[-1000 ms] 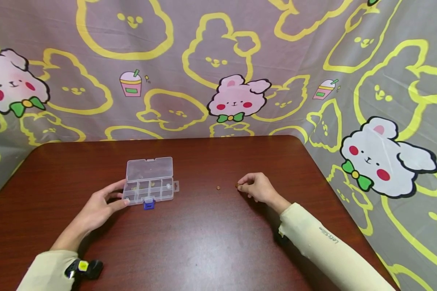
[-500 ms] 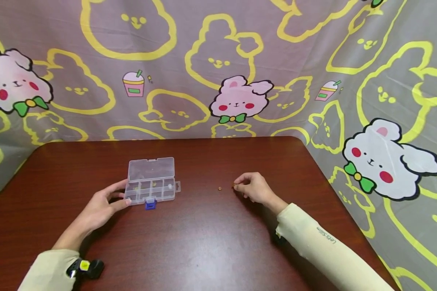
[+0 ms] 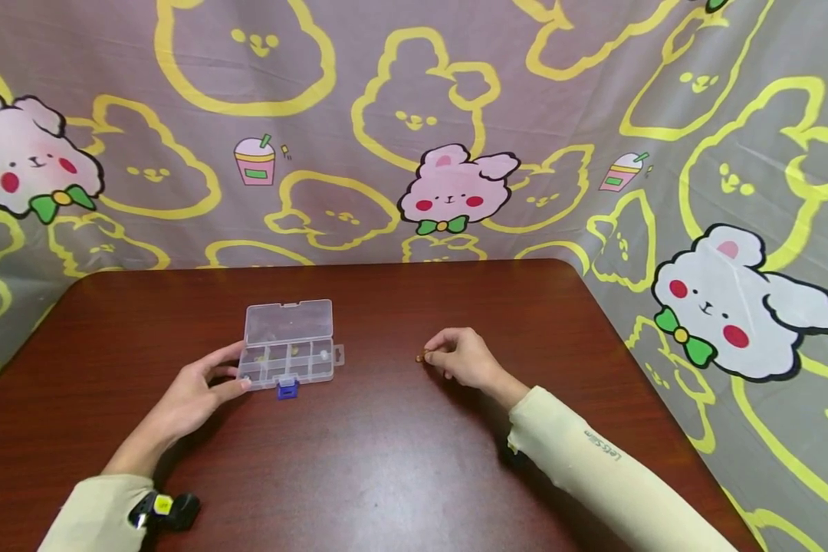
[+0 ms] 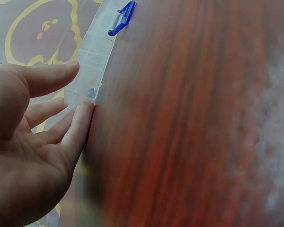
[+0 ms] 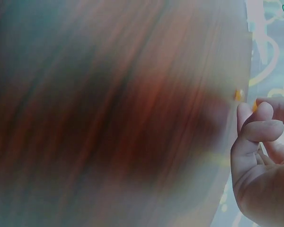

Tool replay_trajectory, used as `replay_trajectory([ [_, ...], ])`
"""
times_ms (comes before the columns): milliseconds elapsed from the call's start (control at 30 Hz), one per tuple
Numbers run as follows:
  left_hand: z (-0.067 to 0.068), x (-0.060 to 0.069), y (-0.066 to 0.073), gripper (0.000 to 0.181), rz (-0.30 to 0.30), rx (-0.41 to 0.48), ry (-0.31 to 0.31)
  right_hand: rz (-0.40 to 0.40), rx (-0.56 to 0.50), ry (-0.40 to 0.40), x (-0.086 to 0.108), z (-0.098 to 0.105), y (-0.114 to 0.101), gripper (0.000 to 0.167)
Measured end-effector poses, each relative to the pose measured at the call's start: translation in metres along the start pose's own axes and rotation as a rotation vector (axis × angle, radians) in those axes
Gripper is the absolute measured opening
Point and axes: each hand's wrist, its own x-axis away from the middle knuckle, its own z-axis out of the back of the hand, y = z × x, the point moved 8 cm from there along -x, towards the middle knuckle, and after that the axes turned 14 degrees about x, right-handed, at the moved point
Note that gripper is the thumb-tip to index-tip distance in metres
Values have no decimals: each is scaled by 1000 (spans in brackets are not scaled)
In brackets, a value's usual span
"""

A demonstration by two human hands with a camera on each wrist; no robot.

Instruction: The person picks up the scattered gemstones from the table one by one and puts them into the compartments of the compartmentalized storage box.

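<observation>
A clear plastic compartment box (image 3: 276, 373) lies with its lid (image 3: 290, 323) raised at the back and a blue latch (image 3: 287, 390) at its front. My left hand (image 3: 192, 397) holds the box's left end, thumb at the front corner and fingers around the side. Between thumb and forefinger, my right hand (image 3: 468, 360) pinches a small amber bead (image 5: 255, 105). Just left of those fingertips, a second amber bead (image 5: 239, 95) rests on the table. A few tiny pieces sit in the box's compartments, too small to tell apart.
Both things are on a dark reddish-brown table (image 3: 386, 460). A grey cloth (image 3: 359, 268) printed with cartoon rabbits hangs behind the table and along its right side. The box stands left of the middle.
My right hand has moved left with the pinched bead, up to the second bead on the table. The left hand and the box stay in place.
</observation>
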Motion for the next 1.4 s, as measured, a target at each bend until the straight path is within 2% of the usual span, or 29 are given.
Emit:
replay_trajectory([
  [333, 2, 0, -1, 70, 21, 8, 4, 12, -93, -74, -4, -21, -18, 7],
  [767, 1, -1, -2, 70, 0, 22, 8, 70, -201, -126, -11, -54, -45, 9],
  [967, 0, 0, -1, 69, -14, 31, 8, 70, -211, -154, -15, -68, -58, 8],
  [1400, 0, -1, -2, 69, 3, 28, 3, 112, -245, -174, -22, -87, -88, 10],
])
